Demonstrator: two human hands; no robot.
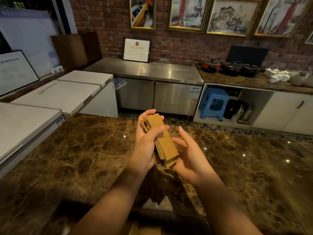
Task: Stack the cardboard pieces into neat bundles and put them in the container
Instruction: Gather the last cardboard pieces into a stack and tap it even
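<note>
A bundle of several brown cardboard pieces [165, 143] is held above the marble counter [81, 155], its layered edges facing left. My left hand [145, 143] grips the bundle from the left, thumb across its top face and fingers curled behind the far end. My right hand [188, 155] cups the bundle's near right end from below, fingers relaxed and spread. A dark container [169, 217] sits at the bottom of the view between my forearms, with more cardboard dimly visible inside.
White chest freezers [55, 95] stand to the left. A steel counter [149, 70] lines the far brick wall. A blue stool [213, 102] sits under the right counter, which carries pots [228, 67] and jars.
</note>
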